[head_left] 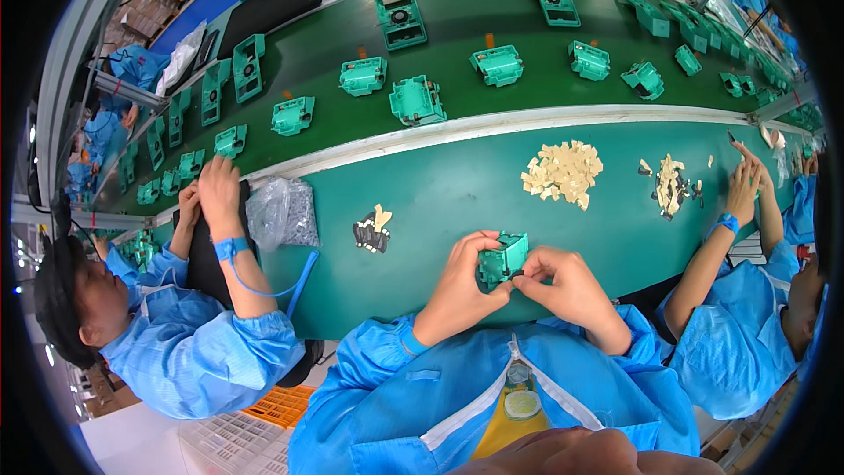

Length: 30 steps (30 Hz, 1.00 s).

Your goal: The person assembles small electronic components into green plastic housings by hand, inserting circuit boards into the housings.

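Observation:
My left hand [455, 288] is closed round a small green plastic housing [505, 259], holding it tilted above the near edge of the green worktable [422, 202]. Thumb and forefinger of my right hand [571, 288] pinch together at the housing's lower right corner. A small black piece [517, 275] shows at those fingertips; its shape is mostly hidden. Beyond my hands lies a loose pile of cream-coloured flat pieces [563, 172]. To the left sits a smaller heap of black pieces [367, 236] with a few cream ones on top.
Behind a pale metal rail [475, 134], a dark green conveyor belt [290, 53] carries several green housings [417, 101]. A clear bag of small grey parts [283, 214] lies left. Co-workers sit on both sides, their arms over the table. Another mixed pile [671, 186] lies right.

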Tool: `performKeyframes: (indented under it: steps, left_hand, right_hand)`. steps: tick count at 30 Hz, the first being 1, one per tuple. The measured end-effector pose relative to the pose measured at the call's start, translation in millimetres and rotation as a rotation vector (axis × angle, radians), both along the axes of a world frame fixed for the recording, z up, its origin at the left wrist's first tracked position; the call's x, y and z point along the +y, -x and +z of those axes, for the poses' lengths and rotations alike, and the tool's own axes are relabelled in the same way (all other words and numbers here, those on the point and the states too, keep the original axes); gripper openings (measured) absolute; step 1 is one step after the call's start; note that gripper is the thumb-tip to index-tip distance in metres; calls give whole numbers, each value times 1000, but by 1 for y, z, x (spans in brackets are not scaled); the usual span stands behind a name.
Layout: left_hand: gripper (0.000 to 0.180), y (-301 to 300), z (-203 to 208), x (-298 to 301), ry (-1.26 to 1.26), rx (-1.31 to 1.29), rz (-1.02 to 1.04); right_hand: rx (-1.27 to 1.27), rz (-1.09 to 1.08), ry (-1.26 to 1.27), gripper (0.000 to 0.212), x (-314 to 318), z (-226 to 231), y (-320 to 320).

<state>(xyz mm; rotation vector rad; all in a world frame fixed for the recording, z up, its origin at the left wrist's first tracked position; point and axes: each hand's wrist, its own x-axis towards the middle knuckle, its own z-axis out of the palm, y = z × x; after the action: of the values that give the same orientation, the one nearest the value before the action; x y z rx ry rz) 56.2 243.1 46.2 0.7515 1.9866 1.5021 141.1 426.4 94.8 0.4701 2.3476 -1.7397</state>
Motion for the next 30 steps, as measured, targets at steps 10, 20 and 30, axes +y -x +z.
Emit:
performKeyframes:
  steps: [10,20,30]
  left_hand:
    - [57,4,3,2,39,12,-13]
    - [58,-1,-8,4,-43,4,-2]
    - [60,3,-1,5,-18,-104,-8]
  right_hand:
    - [41,-11,-3,14,3,-3,2]
    - [-7,-33,10,15,5,-5,-1]
    - [13,-172,310,23,8,-28,-1]
